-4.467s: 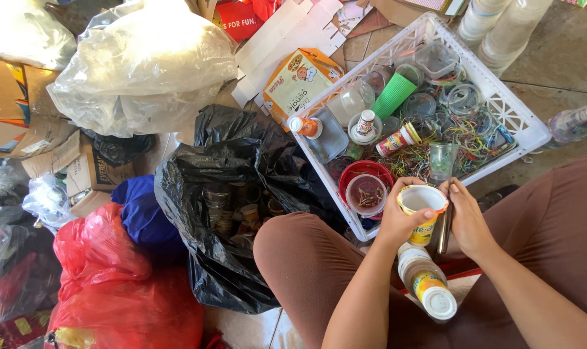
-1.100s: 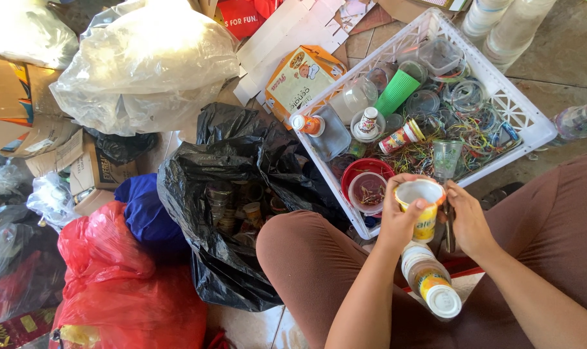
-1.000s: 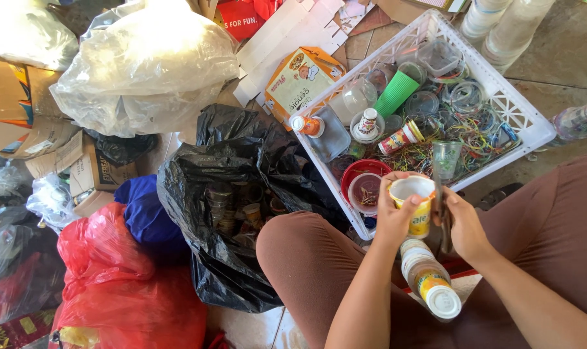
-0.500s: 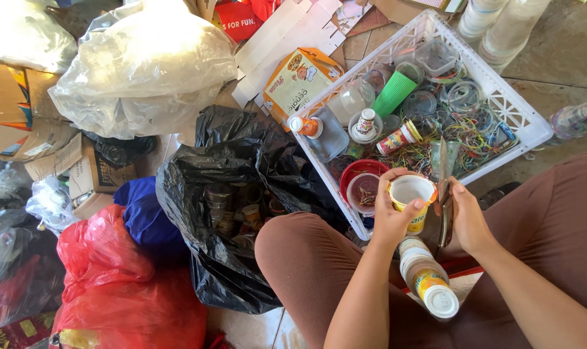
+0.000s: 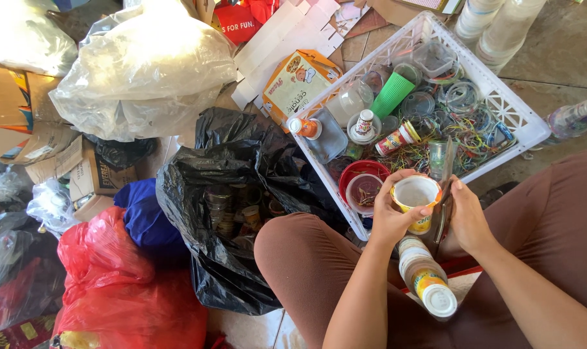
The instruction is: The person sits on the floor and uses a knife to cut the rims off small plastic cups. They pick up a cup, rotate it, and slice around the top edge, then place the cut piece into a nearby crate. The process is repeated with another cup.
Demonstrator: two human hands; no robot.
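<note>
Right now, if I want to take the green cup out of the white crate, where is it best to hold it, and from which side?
Probably grip the green cup around its middle wall, coming from above. It lies tilted on the other things in the white crate, its side faces up with free space around, and its open end is partly hidden.

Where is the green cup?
In the head view, the green cup lies tilted in the white crate, upper right, beside clear plastic lids.

Sunlit tiled floor [image 5: 552,61], bag-strewn
</note>
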